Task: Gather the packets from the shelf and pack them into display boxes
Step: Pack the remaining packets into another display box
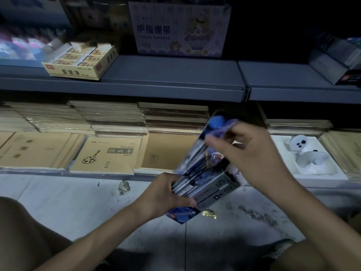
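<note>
both forearms reach forward, low over the floor (68, 202), in front of the shelf (172, 75). left hand (172, 190) curled round the near end of a grey display box (216, 189), held tilted in the air. right hand (254, 153) above it, fingers bent, pinching the tops of blue packets (199, 161) standing in the box. packet tops blurred, print unreadable; right thumb hard to make out

- Dim light; the upper shelf (172, 75) sinks to black at top right.
- The pale floor (68, 202) is brightest.
- Your right hand (254, 153) and the packets (197, 163) it pinches smear with motion; the display box (214, 190) your left hand (166, 194) grips is sharper.
- Shelf edges bow near the corners.
</note>
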The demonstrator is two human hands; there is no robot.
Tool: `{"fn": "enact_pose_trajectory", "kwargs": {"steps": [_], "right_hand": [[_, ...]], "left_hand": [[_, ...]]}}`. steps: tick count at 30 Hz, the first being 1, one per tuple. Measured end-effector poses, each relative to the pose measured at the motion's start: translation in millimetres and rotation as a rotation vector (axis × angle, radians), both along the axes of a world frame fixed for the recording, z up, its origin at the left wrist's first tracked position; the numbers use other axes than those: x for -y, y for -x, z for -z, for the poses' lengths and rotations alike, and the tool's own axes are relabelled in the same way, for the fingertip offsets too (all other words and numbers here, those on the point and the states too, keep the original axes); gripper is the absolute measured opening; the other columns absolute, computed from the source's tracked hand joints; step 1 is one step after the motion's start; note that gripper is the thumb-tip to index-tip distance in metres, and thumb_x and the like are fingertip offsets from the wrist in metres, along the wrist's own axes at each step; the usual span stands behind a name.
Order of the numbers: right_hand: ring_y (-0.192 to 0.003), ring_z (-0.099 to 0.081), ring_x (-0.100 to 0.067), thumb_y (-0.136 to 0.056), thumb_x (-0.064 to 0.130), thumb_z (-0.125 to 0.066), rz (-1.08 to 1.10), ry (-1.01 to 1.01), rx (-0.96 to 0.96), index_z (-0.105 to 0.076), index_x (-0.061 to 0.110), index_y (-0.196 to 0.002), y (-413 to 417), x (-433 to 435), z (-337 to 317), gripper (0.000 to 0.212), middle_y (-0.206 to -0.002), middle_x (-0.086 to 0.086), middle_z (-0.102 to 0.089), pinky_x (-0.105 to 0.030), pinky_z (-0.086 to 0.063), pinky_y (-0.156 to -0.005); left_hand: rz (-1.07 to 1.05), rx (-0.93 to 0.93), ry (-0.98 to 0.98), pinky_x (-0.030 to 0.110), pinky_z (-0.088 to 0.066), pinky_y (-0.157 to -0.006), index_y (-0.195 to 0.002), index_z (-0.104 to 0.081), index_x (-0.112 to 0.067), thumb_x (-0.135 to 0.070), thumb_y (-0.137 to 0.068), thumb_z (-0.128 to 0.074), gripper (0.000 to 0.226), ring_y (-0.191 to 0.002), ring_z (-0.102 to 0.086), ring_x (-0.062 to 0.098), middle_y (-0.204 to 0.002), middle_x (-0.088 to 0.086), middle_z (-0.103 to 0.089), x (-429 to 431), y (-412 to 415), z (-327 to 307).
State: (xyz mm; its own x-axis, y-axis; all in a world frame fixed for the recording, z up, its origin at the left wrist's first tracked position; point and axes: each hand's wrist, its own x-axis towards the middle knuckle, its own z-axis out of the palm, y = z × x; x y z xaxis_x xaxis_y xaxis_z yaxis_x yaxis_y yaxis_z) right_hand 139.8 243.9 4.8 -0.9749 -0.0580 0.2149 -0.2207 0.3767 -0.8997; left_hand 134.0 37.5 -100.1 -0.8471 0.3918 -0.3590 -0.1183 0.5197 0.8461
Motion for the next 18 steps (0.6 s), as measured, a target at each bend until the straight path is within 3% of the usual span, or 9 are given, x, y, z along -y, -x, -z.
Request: {"fn": "enact_pose_trajectory", "kwargs": {"steps": [2,4,6,10,15,18], "right_hand": [[-0.073,-0.068,-0.017,-0.093,0.022,-0.074,0.086,0.119,-0.047,-0.074,0.030,-0.091,1,-7,-9,0.008,-0.085,0.002,-0.076,-0.029,-0.057,-0.067],[-0.060,-0.061,-0.011,-0.099,0.016,-0.067,0.177,0.239,-0.095,-0.067,0.023,-0.091,2,-15,-19,0.011,-0.071,0.001,-0.070,-0.018,-0.047,-0.055],[-0.053,-0.057,-0.012,-0.103,0.011,-0.059,0.253,0.309,-0.150,-0.058,0.017,-0.089,1,-21,-27,0.016,-0.063,-0.001,-0.066,-0.017,-0.042,-0.050],[-0.051,-0.059,-0.009,-0.107,0.009,-0.052,0.327,0.249,-0.275,-0.053,0.008,-0.093,-6,-30,-33,0.014,-0.066,-0.006,-0.066,-0.016,-0.042,-0.051],[-0.053,-0.061,-0.007,-0.106,0.020,-0.053,0.377,0.147,-0.325,-0.056,-0.007,-0.096,-13,-38,-26,0.029,-0.070,-0.012,-0.063,-0.014,-0.043,-0.058],[-0.056,-0.064,-0.010,-0.103,0.028,-0.056,0.409,0.112,-0.341,-0.058,-0.001,-0.098,-16,-39,-24,0.030,-0.066,-0.001,-0.067,-0.018,-0.046,-0.060]], "left_hand": [[-0.016,-0.015,-0.035,0.027,-0.062,-0.077,-0.091,-0.070,-0.035,-0.024,-0.075,-0.092,0.029,-0.084,-0.073,-0.001,-0.088,-0.020,-0.077,3,1,2],[-0.077,-0.005,-0.084,0.026,-0.062,-0.076,-0.090,-0.070,-0.034,-0.022,-0.076,-0.091,0.028,-0.085,-0.074,0.000,-0.089,-0.019,-0.077,5,1,3],[-0.142,-0.005,-0.156,0.026,-0.063,-0.078,-0.094,-0.072,-0.032,-0.018,-0.078,-0.089,0.028,-0.089,-0.074,0.002,-0.094,-0.017,-0.078,5,0,3],[-0.251,-0.084,-0.269,0.023,-0.061,-0.076,-0.100,-0.075,-0.025,-0.013,-0.080,-0.086,0.026,-0.090,-0.075,0.006,-0.097,-0.012,-0.080,7,1,2],[-0.320,-0.164,-0.322,0.009,-0.046,-0.054,-0.092,-0.075,-0.010,-0.005,-0.083,-0.081,0.012,-0.057,-0.064,-0.004,-0.062,-0.015,-0.070,8,2,2],[-0.351,-0.239,-0.335,0.012,-0.054,-0.066,-0.097,-0.075,-0.020,-0.008,-0.080,-0.083,0.022,-0.080,-0.073,0.000,-0.085,-0.016,-0.079,9,4,2]]}}
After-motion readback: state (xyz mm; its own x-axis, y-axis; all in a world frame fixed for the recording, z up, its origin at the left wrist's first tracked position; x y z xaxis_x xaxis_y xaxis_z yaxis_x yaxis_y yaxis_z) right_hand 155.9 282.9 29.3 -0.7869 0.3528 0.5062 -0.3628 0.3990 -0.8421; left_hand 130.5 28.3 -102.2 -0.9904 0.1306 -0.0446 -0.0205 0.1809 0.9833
